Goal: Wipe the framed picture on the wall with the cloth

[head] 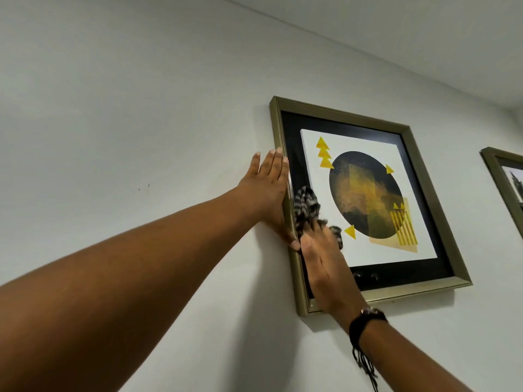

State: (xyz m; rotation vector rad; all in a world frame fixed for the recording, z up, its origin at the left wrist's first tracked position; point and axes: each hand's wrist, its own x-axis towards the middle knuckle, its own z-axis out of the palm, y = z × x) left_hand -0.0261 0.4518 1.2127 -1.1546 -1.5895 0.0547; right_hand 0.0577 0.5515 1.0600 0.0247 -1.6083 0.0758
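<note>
While left hand (268, 190) braces frame (285, 210) flat, open, right hand (325, 267) presses cloth (307, 206) on glass; wiping underway, area beyond right hand unwiped, likely.

I see my left arm stretched up and forward, bare to the elbow, its left hand (268, 190) flat and open with fingers together, thumb pointing down toward the other hand. My right hand (325, 267) reaches up beside it, palm pressed away from me, fingers extended, a dark fringed band around the wrist.
</note>
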